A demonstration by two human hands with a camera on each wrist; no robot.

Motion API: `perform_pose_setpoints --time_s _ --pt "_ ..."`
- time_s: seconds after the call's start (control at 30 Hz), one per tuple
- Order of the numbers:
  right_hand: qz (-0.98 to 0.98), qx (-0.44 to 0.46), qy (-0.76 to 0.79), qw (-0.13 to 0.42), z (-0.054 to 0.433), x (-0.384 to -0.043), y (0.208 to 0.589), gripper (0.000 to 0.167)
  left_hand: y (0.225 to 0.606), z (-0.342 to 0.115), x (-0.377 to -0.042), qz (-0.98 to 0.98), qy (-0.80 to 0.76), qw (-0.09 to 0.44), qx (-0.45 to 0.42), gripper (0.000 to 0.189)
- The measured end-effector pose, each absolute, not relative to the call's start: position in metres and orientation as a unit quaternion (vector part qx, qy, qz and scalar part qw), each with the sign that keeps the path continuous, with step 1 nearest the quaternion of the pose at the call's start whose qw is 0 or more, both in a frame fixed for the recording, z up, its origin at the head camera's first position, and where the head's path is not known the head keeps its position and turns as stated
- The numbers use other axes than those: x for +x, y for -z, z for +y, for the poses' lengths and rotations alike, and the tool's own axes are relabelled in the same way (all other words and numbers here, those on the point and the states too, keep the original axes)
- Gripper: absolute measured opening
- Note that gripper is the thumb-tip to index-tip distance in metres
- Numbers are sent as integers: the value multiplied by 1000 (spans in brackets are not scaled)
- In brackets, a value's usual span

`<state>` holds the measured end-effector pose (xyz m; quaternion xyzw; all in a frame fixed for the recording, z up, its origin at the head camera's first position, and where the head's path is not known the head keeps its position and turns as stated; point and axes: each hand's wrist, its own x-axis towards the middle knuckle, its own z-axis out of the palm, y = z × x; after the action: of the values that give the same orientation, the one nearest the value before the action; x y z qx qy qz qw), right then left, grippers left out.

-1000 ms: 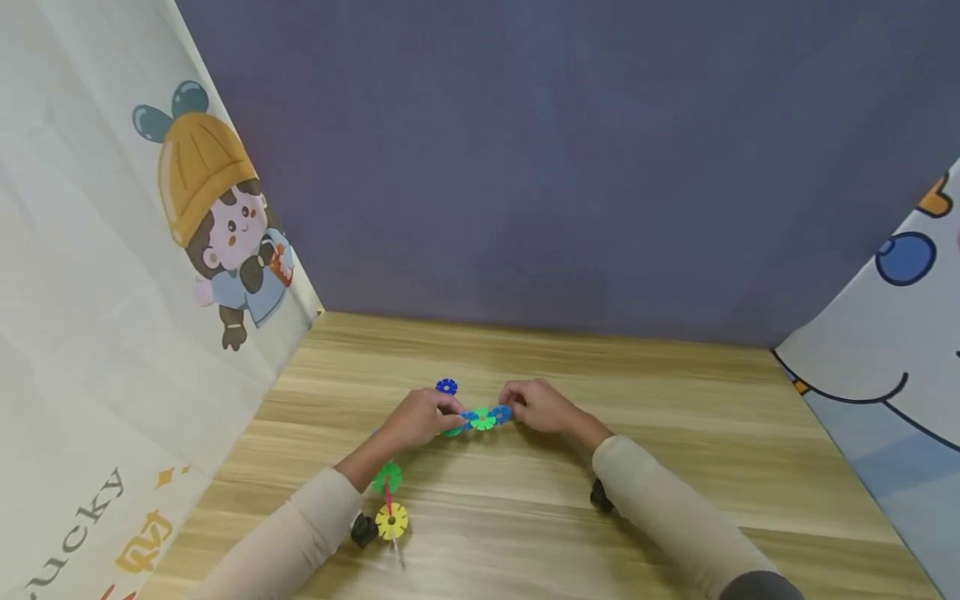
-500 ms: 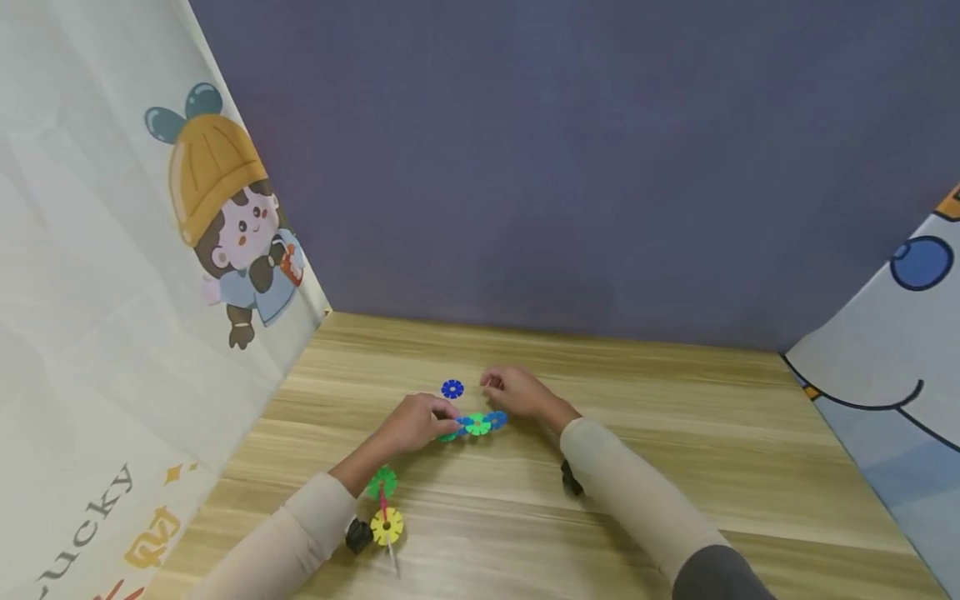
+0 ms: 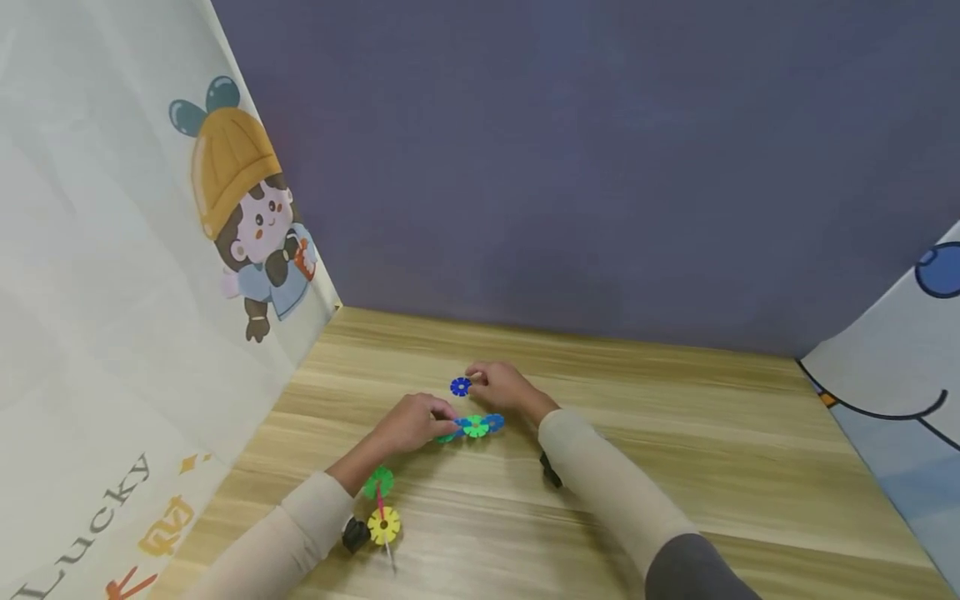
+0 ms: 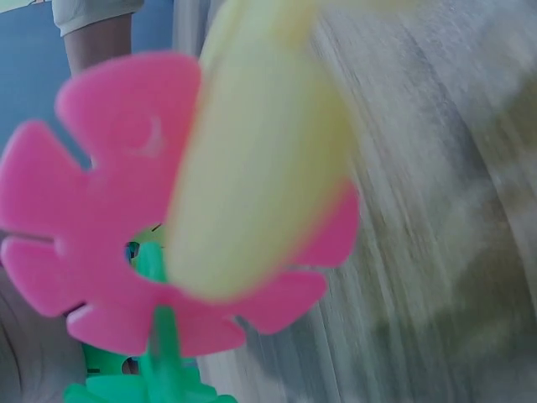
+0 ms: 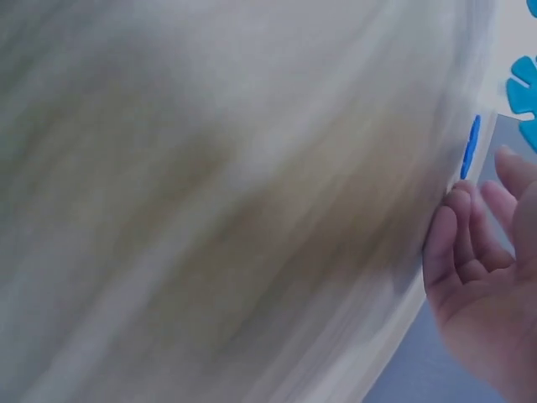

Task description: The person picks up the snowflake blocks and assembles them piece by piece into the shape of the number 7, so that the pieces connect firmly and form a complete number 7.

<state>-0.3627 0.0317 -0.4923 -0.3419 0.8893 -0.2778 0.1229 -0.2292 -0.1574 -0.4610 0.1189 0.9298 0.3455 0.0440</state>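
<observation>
My left hand [image 3: 412,423] pinches a chain of interlocking plastic snowflake discs. Beyond its fingertips the chain shows a light green disc [image 3: 475,427] and a blue disc [image 3: 493,422] at the end. Below the left wrist hang a green disc [image 3: 379,482] and a yellow disc [image 3: 384,526]. A pink disc [image 4: 126,201] fills much of the left wrist view, with a blurred pale yellow piece in front. My right hand [image 3: 504,388] is at a loose dark blue disc [image 3: 460,387] lying on the table. In the right wrist view its fingers are loosely bent, thumb apart, the blue disc [image 5: 471,147] just beyond the fingertips.
The wooden table [image 3: 675,433] reaches back to a dark blue-grey wall panel [image 3: 562,167]. White printed panels stand at the left [image 3: 90,250] and right [image 3: 892,367]. A black wrist device [image 3: 356,534] sits under the left cuff.
My right hand has let go of the blue end of the chain and moved left and back to the loose dark blue disc. The left hand stays on the chain.
</observation>
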Motion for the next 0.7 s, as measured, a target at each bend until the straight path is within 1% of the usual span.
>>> perform_pose_setpoints --time_s 0.27,0.5,0.7 --pt "901 -337 252 105 25 -363 496 38 462 -161 -229 933 -337 32 124 5" --pt "909 -345 220 79 23 -367 500 34 462 -156 -232 934 -334 36 120 6" --pt "905 -326 253 100 24 -371 500 24 462 -155 -234 932 -345 44 102 4"
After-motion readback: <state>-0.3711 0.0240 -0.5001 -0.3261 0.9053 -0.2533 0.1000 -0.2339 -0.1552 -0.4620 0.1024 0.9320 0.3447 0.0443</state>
